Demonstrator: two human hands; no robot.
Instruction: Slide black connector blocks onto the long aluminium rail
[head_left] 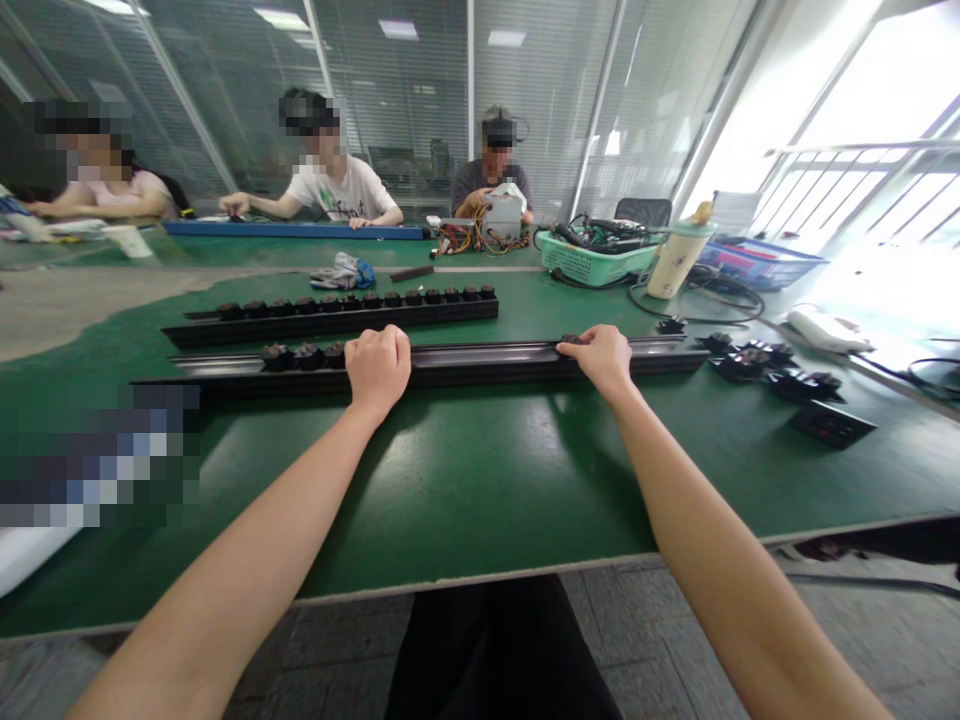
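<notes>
A long black rail (480,372) with a shiny inner channel lies across the table in front of me. My left hand (380,368) is closed over the rail left of its middle; its fingertips are hidden. Beside it, several round black socket modules (307,356) sit in the channel. Further right, my right hand (602,355) pinches a black socket module (573,340) at the channel. Behind lies a second black rail (337,325) filled with a row of similar modules. Loose modules (750,362) are scattered past the right end of the front rail.
A flat black plate (832,424) lies at the right. Behind are a green basket (592,262) of cables, a cream tumbler (679,260), a blue bin (765,262) and gloves (343,272). Three people sit across the table (480,480), one by a blue bar (292,231).
</notes>
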